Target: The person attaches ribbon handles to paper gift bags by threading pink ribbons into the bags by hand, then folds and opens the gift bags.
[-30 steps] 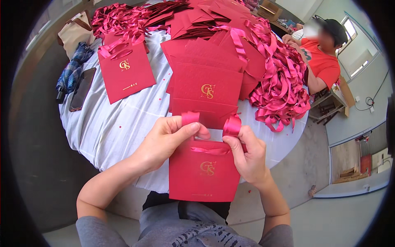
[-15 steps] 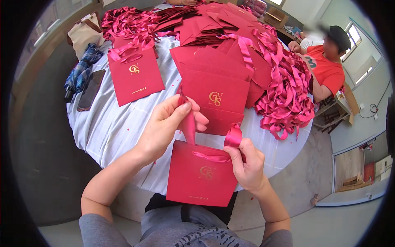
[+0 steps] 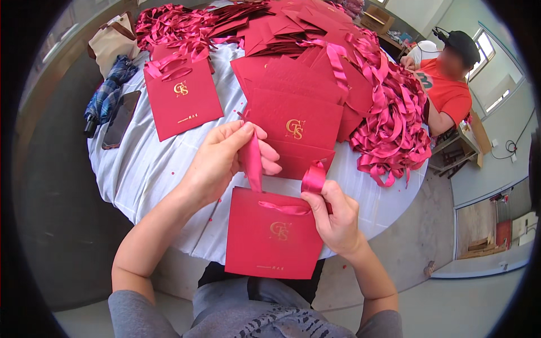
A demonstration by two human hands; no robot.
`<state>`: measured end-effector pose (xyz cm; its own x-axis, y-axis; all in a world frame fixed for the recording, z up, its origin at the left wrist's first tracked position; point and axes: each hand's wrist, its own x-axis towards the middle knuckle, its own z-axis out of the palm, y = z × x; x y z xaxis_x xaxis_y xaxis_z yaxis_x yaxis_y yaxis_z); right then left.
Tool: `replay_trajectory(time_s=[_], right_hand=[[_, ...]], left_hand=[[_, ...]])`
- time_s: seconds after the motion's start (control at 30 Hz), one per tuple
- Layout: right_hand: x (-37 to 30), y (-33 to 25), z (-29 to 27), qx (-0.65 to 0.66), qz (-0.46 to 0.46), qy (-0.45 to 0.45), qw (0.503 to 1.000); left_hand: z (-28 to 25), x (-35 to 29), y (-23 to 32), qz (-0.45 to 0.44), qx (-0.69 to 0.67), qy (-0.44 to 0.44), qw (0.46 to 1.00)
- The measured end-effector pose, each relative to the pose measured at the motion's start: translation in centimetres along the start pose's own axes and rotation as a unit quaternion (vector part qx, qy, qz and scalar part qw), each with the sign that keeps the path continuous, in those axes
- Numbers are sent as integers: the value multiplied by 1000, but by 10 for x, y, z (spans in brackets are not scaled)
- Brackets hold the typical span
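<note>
A red paper bag (image 3: 270, 250) with gold print is right in front of me, by the table's near edge. A pink-red ribbon (image 3: 254, 167) rises from its top edge to my left hand (image 3: 222, 158), whose thumb and forefinger pinch the ribbon's upper end. Something thin and dark sticks out above that pinch, too small to make out. My right hand (image 3: 335, 217), at the bag's upper right corner, grips a ribbon (image 3: 313, 179) that curls up over the fingers. Another stretch of ribbon (image 3: 285, 208) lies across the bag's front, under its top edge.
Flat red bags (image 3: 296, 104) are piled beyond my hands. Ribbon heaps lie at the right (image 3: 389, 129) and far left (image 3: 174, 25). A ribbon-handled bag (image 3: 186, 110), phone (image 3: 121, 120) and folded umbrella (image 3: 110, 90) lie on the left. A person in an orange shirt (image 3: 448, 93) sits at the right.
My left hand has shifted slightly up and left, and its ribbon now shows broader and flatter. The right hand still grips its ribbon. The whole view has moved a little.
</note>
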<state>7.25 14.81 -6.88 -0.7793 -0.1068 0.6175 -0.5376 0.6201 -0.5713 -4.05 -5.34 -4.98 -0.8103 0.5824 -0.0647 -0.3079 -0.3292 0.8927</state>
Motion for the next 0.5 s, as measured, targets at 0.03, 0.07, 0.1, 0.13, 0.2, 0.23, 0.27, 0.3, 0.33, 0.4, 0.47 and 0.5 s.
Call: replay_trajectory(time_s=[0.03, 0.07, 0.1, 0.13, 0.2, 0.23, 0.27, 0.3, 0.33, 0.4, 0.47, 0.5], right_hand=[[0, 1, 1, -1, 3, 0, 1000], [-1, 1, 2, 10, 32, 4, 999], [-1, 1, 3, 23, 60, 8, 998], [-3, 4, 4, 20, 64, 9, 998], [-6, 11, 5, 61, 97, 1, 993], [-8, 14, 6, 62, 100, 2, 993], [-9, 17, 6, 67, 116, -11, 991], [-10, 19, 6, 72, 131, -23, 988], [-9, 18, 7, 73, 132, -24, 988], [-8, 16, 8, 98, 140, -14, 985], [-9, 17, 9, 102, 142, -13, 985], [-10, 18, 10, 108, 143, -13, 984]], left_hand=[[1, 0, 0, -3, -1, -2, 1000], [4, -1, 1, 34, 103, 42, 993], [6, -3, 0, 71, 206, 84, 972], [4, -6, -1, 149, 361, 163, 906], [9, -18, 0, 377, 572, 207, 699], [15, -29, 2, 387, 564, 172, 709], [16, -35, 0, 373, 563, 85, 733], [17, -40, -2, 356, 556, -4, 751], [23, -44, -5, 358, 603, -37, 712], [28, -48, -15, 347, 652, -50, 672], [24, -46, -27, 353, 645, -41, 676], [23, -46, -28, 345, 643, -38, 683]])
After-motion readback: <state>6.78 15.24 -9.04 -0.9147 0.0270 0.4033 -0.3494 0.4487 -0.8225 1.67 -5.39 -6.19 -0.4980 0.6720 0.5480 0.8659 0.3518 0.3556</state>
